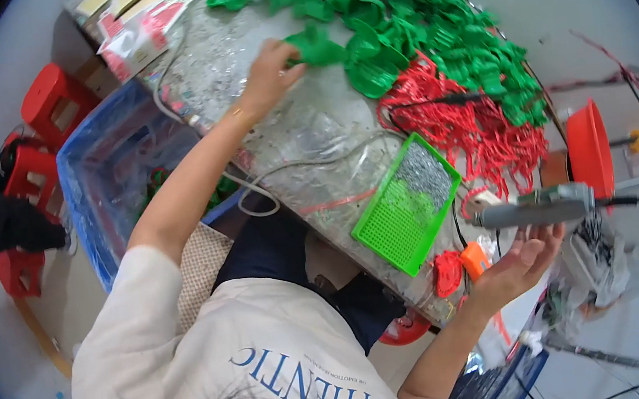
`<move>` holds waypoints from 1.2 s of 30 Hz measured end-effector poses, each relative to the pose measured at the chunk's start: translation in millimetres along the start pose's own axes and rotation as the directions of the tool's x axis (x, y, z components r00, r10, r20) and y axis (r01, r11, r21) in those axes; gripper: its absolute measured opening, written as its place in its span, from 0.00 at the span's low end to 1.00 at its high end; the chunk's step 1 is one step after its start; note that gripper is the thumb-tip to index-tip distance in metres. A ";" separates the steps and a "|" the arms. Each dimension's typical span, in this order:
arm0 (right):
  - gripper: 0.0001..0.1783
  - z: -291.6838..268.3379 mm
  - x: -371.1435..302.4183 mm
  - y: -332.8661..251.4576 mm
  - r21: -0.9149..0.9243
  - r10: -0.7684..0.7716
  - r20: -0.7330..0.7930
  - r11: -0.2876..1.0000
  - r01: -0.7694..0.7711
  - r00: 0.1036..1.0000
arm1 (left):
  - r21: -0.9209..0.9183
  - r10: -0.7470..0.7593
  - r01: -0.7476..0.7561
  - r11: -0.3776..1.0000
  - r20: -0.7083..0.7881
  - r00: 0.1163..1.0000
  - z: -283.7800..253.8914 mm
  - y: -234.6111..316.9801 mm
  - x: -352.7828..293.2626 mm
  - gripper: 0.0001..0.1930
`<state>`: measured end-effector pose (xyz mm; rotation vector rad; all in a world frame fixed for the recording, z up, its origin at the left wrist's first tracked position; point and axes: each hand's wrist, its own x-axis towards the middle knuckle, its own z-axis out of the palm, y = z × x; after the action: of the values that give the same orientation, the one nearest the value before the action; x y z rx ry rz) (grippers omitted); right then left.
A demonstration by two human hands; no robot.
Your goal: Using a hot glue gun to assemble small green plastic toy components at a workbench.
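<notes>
Green plastic piece [318, 46] sits at the fingertips of the left hand [268, 75], over the far part of the surface [303, 133], just beside a big pile of similar green pieces [470, 58]. The step in hand looks like taking one piece from the pile. The fingers of this hand seem closed on its near edge, though blur hides the exact grip. Well apart from it, the right hand [516, 269] is palm up and loosely open, its fingertips just below a grey tool [535, 210]; whether they touch it, I cannot tell. Nothing shows in that palm. The next move seems to call for a firm pinch and a lift clear of the pile, without snagging the neighbours. Red straps [480, 130] and a bright green basket [396, 230] of small silvery bits [426, 172] lie between the two hands.
</notes>
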<state>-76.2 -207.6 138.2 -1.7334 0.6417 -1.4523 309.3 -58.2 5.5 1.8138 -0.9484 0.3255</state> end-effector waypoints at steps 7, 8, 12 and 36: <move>0.19 12.8 -52.9 -10.1 -0.055 0.349 0.280 0.936 -0.348 0.894 | -0.094 0.176 -0.168 0.981 0.075 0.982 -41.3 91.1 -86.6 0.15; 0.21 27.0 -60.3 -3.5 -0.003 0.495 0.393 0.844 -0.537 0.775 | -0.107 0.224 -0.211 0.972 0.130 0.966 -44.7 115.6 -100.6 0.16; 0.25 25.5 -65.7 18.2 -0.049 0.701 0.671 0.369 -0.928 0.243 | -0.372 0.359 -0.242 0.896 0.287 0.888 -33.7 162.4 -149.2 0.14; 0.21 90.6 -60.4 66.2 -0.172 0.441 0.650 0.879 -0.445 0.619 | -0.233 0.103 -0.021 0.972 0.342 0.934 -22.5 94.5 -97.3 0.20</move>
<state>4.6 -177.1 44.4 -1.7643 0.5928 -0.4056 181.1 -10.4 19.1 1.6612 -1.2412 -0.0756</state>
